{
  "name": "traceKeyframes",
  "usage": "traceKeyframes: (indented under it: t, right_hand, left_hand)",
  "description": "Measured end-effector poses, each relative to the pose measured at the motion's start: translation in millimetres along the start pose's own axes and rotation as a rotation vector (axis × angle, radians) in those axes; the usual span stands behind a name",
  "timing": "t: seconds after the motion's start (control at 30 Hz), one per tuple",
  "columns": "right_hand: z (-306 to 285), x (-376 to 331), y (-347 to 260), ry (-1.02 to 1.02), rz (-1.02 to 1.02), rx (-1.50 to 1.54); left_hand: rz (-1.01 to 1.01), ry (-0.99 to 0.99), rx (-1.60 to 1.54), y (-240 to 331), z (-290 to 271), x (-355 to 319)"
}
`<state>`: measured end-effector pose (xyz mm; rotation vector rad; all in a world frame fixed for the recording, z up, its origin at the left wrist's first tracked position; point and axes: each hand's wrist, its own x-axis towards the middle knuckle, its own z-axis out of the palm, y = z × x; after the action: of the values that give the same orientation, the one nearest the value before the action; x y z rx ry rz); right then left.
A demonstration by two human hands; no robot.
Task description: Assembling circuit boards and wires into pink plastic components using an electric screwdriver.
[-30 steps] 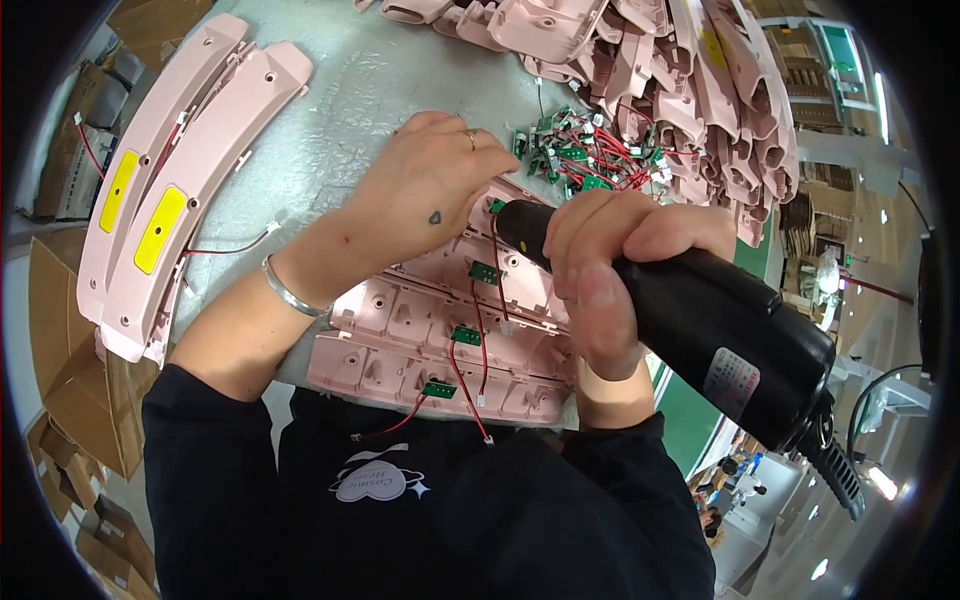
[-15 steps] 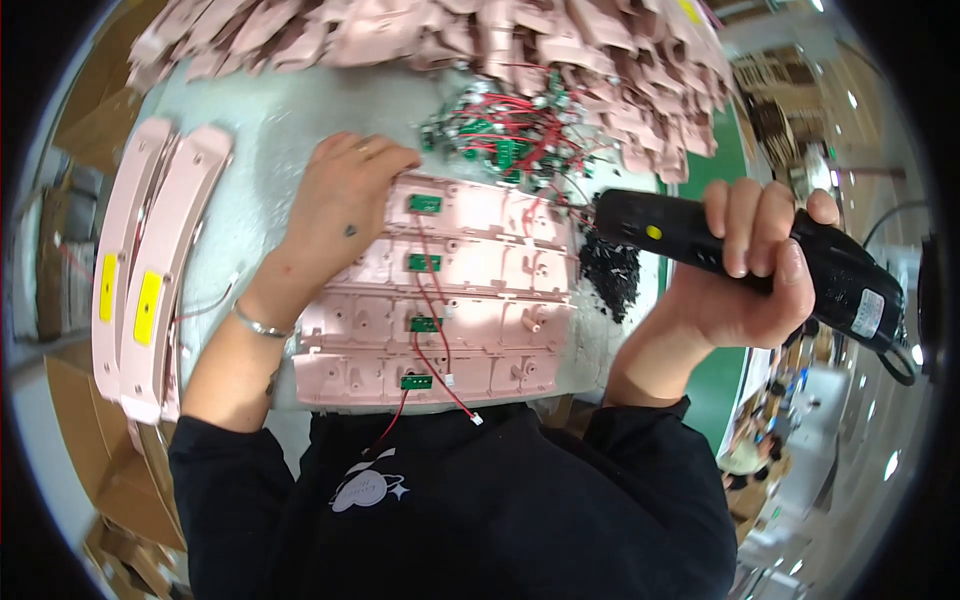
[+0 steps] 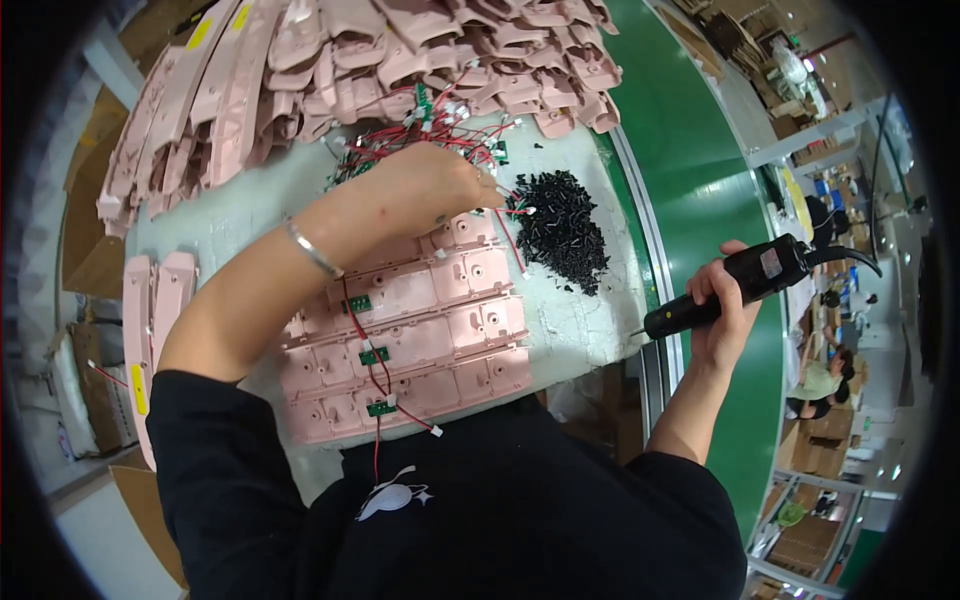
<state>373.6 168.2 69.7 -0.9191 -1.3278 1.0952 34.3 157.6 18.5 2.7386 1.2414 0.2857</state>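
Observation:
My right hand [image 3: 722, 300] grips a black corded electric screwdriver [image 3: 768, 268] beyond the table's right edge, its bit pointing left. My left hand [image 3: 448, 188] reaches across the pink plastic housings, fingers curled together at the left edge of a heap of small black screws [image 3: 562, 230]. What those fingertips hold, if anything, is too small to make out. Several pink housings [image 3: 440, 375] lie in a row before me, partly covered by my left forearm. Small green circuit boards [image 3: 374, 355] with red and black wires sit in them.
A tangle of wired boards [image 3: 375, 145] lies behind my left hand. Many pink shells [image 3: 400, 50] are piled at the back. Two long pink pieces [image 3: 172, 290] lie at the left. A green surface [image 3: 690, 160] runs along the right, past a metal rail [image 3: 640, 190].
My left hand has gone from the housings' left end rightward to the screws. My right hand has lowered the screwdriver away from the housings. The view has shifted and turned.

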Motion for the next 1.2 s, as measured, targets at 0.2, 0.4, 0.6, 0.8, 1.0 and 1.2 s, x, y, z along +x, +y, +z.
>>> traceKeyframes:
  t: [0.2,0.4,0.6,0.8,1.0,1.2]
  right_hand:
    - [-30.2,0.2,10.1,0.077,0.022,0.016]
    - [-40.6,5.2,27.1,0.136,0.043,0.006]
    - [-35.9,8.5,36.7,0.117,0.062,0.053]
    - [-33.3,6.7,35.3,0.100,0.062,0.050]
    - [-43.4,6.4,40.1,0.138,0.067,0.068]
    - [-37.1,12.8,39.4,0.113,0.052,0.077]
  left_hand:
    - [-0.106,-0.237,-0.157,-14.2,-6.0,27.0]
    - [-0.069,0.081,-0.389,-38.0,-5.3,25.9]
    - [-0.413,0.292,-0.106,-43.6,15.0,63.6]
    - [-0.336,0.277,0.309,-73.7,36.4,77.2]
    - [-0.085,0.497,0.286,-33.7,16.9,72.5]
    - [-0.164,-0.092,0.004,-23.9,24.4,63.1]
